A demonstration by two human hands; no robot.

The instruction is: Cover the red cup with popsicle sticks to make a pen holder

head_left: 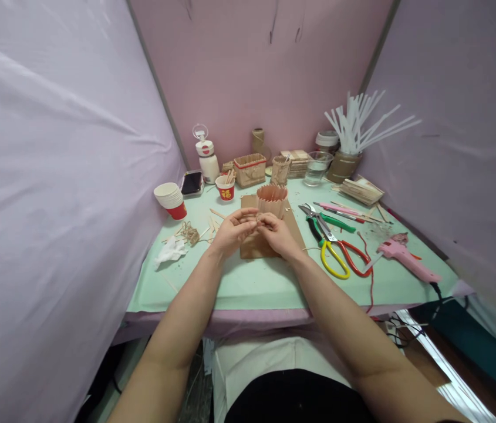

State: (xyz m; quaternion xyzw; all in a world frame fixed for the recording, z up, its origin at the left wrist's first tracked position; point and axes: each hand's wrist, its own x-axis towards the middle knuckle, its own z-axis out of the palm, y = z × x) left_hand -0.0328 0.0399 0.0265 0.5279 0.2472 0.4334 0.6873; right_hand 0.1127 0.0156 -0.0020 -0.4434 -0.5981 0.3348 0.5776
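Observation:
My left hand (235, 230) and my right hand (277, 232) meet over a brown board (252, 249). Their fingertips pinch together around something small that I cannot make out. Some fingers of the left hand stretch out above its thumb. Just behind the fingers stands a round holder of upright wooden sticks (273, 202) with a jagged rim, its lower part hidden by my hands. A thin strand of twine (313, 248) shows beside my right wrist.
Right of the board lie scissors (336, 258), green-handled pliers (338, 222) and a pink glue gun (410, 261). At left are stacked paper cups (171, 200), tangled twine (190, 234) and a crumpled tissue (171, 251). A stick basket (250, 172) and water bowl (317, 171) stand behind.

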